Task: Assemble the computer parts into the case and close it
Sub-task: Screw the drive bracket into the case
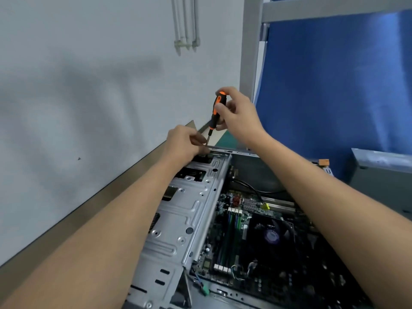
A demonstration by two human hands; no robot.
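Observation:
An open grey computer case (243,152) lies on its side in front of me. A silver drive cage (185,210) covers its left half. On the right, the motherboard (234,230) shows with its black CPU fan (270,236). My right hand (238,114) grips the orange and black handle of a screwdriver (215,112), held nearly upright. Its tip meets the far end of the drive cage. My left hand (185,143) pinches the screwdriver's shaft near the tip, right at the cage's far corner.
A pale wall (89,85) runs close along the left, with a brown ledge (100,204) beside the case. A blue partition (334,85) stands at the right. A grey metal panel (383,175) leans at the far right. A green mat (227,140) lies beyond the case.

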